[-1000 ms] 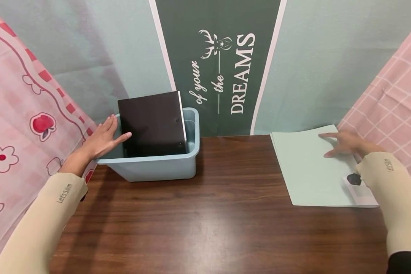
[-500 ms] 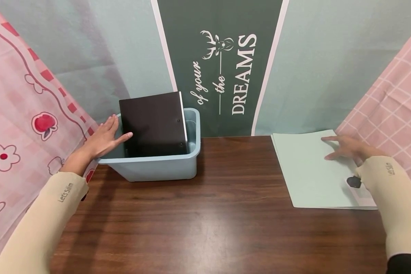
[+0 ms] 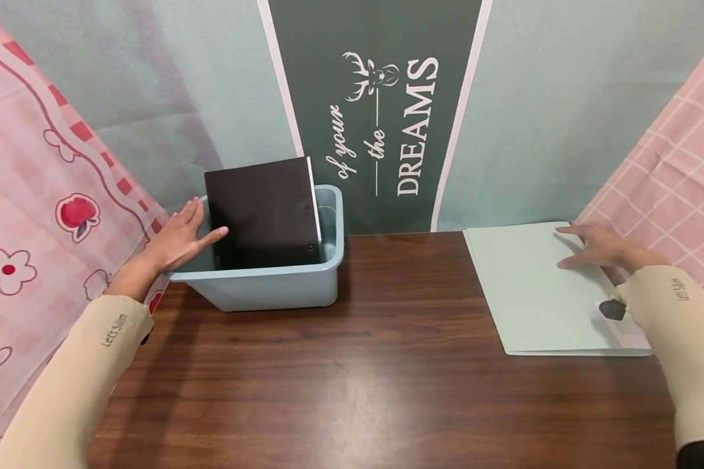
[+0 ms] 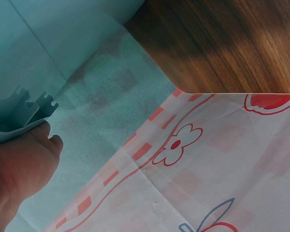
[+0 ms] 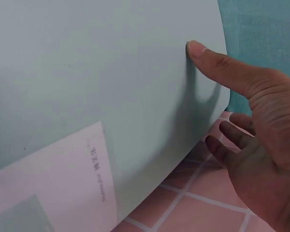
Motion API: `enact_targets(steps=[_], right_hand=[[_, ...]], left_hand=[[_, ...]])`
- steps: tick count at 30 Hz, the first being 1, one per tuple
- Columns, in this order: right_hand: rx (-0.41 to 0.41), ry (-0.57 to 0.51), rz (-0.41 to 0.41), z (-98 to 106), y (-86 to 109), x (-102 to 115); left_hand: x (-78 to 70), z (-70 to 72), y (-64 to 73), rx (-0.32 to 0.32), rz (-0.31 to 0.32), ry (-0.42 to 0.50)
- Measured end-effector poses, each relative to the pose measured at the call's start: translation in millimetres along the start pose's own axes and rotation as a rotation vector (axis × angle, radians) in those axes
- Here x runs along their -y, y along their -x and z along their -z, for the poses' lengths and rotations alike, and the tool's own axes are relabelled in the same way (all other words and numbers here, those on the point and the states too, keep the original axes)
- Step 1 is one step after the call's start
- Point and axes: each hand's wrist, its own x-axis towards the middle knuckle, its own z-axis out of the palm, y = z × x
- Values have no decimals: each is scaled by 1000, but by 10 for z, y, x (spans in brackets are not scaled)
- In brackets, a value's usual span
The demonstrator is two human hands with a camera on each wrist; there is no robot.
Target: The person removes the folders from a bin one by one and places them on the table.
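Observation:
My left hand [image 3: 173, 238] lies over the left rim of a light blue plastic bin [image 3: 270, 286], fingers straight and thumb stretched toward the black folder [image 3: 258, 208]. That folder leans upright in the bin, with a white edge along its right side. In the left wrist view, the hand [image 4: 24, 164] is at the bin's notched edge. Far right, a pale green folder [image 3: 528, 286] lies flat, its layers showing at the edges. Above its right side, my right hand [image 3: 607, 247] is spread. The right wrist view shows the thumb [image 5: 198, 49] over the cover and other fingers beyond its edge.
A wooden table [image 3: 358, 378] carries both things. Grey-green cloth with a dark printed panel [image 3: 375, 215] stands behind. Pink patterned cloth [image 3: 29, 215] borders the left, pink checked cloth [image 3: 680, 176] the right. A pale label [image 5: 63, 179] is on the green folder.
The green folder's raised far right corner has sunk, and my right hand has shifted slightly right. The left hand, bin and black folder look unchanged.

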Motion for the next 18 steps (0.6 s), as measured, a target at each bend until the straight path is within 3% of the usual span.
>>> enact_targets(steps=[8, 18], right_hand=[[-68, 54, 73, 77, -4, 86], [-84, -58, 76, 200, 10, 257]], left_hand=[[19, -7, -7, 7, 2, -4], [14, -4, -5, 11, 6, 2]])
